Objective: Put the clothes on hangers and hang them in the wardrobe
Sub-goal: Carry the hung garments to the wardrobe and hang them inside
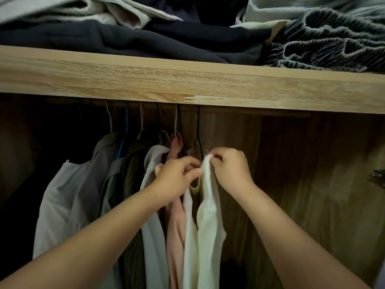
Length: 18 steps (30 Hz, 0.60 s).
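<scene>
Clearly both hands pinch the cream garment (pixel 208 215) at its top: left hand (pixel 177 176) beside right hand (pixel 230 167), under the black hanger (pixel 199 138); its length drops straight down.

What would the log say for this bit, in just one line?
step: hanging | left hand: pinches cream top at shoulder | right hand: pinches same shoulder | black hanger: hooked under wooden shelf | done: not yet
</scene>
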Tool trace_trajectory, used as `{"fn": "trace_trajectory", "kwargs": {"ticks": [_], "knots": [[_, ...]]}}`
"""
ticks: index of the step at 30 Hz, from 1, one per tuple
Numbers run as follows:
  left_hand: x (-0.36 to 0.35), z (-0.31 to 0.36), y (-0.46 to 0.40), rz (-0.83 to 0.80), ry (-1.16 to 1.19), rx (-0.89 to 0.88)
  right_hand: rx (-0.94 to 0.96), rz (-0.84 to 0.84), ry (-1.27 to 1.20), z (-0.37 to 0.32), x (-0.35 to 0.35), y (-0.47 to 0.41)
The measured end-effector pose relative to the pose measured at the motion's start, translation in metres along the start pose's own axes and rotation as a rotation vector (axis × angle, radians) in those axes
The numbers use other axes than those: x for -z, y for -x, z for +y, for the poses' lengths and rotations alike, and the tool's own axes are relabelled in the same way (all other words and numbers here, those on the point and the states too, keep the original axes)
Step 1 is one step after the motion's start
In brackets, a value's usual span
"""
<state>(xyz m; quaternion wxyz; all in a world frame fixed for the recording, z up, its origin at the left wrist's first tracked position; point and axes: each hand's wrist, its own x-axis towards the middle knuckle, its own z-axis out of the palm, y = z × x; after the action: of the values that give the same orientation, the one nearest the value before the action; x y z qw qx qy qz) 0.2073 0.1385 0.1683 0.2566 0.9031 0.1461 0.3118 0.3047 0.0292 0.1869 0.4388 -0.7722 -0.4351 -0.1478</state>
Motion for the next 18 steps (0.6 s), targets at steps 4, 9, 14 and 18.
{"fn": "trace_trajectory", "kwargs": {"ticks": [4, 9, 14, 18], "knots": [[0.001, -0.001, -0.004, 0.034, -0.133, -0.01, 0.056, -0.205, -0.171, -0.008, -0.001, -0.007], [-0.004, 0.004, 0.006, 0.078, -0.868, -0.104, -0.153, -0.327, -0.366, 0.013, -0.014, 0.005], [-0.015, 0.012, 0.022, 0.053, -0.84, -0.006, -0.161, -0.517, -0.342, 0.026, -0.019, 0.029], [-0.019, 0.009, 0.05, 0.236, -0.639, 0.023, -0.227, -0.472, -0.246, 0.047, -0.02, 0.049]]}}
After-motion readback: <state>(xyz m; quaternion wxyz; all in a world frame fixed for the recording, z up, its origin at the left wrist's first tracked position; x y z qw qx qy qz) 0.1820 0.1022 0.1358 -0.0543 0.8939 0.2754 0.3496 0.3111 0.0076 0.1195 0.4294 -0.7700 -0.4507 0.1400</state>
